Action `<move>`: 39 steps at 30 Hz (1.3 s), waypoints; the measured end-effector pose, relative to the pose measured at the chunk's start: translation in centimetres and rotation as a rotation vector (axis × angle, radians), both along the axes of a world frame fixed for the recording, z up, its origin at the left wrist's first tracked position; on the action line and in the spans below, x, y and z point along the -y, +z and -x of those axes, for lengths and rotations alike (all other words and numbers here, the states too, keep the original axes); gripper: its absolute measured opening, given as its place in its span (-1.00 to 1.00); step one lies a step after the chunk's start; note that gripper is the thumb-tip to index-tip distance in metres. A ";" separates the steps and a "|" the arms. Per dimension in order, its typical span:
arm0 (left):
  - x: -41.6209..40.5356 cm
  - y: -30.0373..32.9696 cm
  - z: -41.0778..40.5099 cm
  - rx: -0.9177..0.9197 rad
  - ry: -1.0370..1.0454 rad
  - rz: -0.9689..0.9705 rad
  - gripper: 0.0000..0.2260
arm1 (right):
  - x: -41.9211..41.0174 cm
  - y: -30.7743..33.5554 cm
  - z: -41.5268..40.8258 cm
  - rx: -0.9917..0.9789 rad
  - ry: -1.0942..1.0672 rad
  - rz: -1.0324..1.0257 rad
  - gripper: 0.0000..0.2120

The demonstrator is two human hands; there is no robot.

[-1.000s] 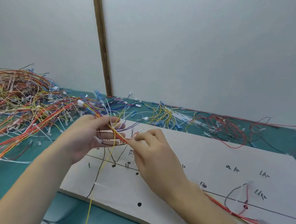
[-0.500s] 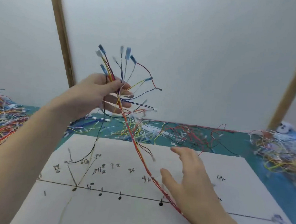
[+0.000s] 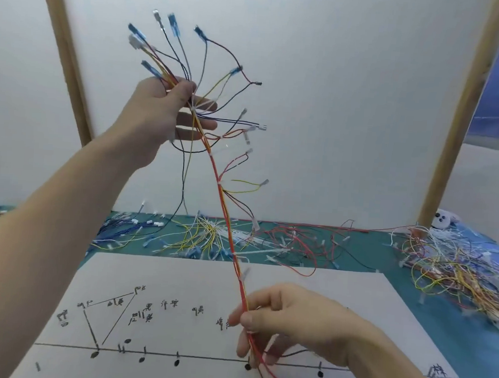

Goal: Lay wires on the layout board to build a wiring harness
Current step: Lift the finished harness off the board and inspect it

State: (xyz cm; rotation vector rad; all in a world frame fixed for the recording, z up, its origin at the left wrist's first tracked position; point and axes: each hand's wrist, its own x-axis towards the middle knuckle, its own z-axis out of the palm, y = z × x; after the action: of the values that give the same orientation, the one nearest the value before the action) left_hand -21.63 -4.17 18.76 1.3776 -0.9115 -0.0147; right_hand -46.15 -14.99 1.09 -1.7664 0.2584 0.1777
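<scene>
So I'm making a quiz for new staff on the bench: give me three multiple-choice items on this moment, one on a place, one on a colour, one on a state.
1. Where is the left hand?
A. flat on the board
B. raised above the board, in front of the wall
C. in the wire pile

2. What colour is most of the main strand of the wire bundle?
A. red
B. green
C. purple

3. What is the right hand doing?
A. lying open
B. pinching the bundle
C. holding a pen

Answers: 1 B, the hand is held up, well above the white board. 2 A, the strand between the two hands is mostly red. 3 B, thumb and fingers close on the strand just above the board.
</scene>
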 end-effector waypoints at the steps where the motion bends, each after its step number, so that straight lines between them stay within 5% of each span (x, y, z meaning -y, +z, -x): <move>1: 0.5 0.2 -0.2 0.004 0.034 -0.004 -0.81 | 0.1 0.4 -0.1 0.014 0.020 -0.028 -0.78; 9: 3.2 0.2 -2.4 -0.052 0.058 0.062 -0.86 | 2.4 5.1 -2.4 0.120 0.071 -0.150 -0.79; 20: 6.0 0.9 -5.7 -0.535 -0.186 0.219 -0.88 | 4.4 6.4 -5.4 0.178 -0.083 0.045 -0.78; 25: 7.4 1.0 -5.9 -0.506 -0.228 0.258 -0.81 | 5.6 5.6 -6.2 0.178 -0.119 -0.068 -0.78; 31: 9.1 1.2 -4.0 -0.753 -0.393 0.419 -0.89 | 7.6 4.6 -6.9 0.290 -0.310 -0.450 -0.77; 39: 9.5 1.6 -3.4 -0.815 -0.459 0.417 -0.83 | 8.2 3.2 -8.1 0.279 -0.302 -0.592 -0.75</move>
State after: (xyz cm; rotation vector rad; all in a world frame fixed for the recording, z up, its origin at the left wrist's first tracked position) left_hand -18.25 -13.66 20.35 0.6439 -0.4709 -0.6539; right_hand -38.04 -23.22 4.25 -1.1295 0.2360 -0.1957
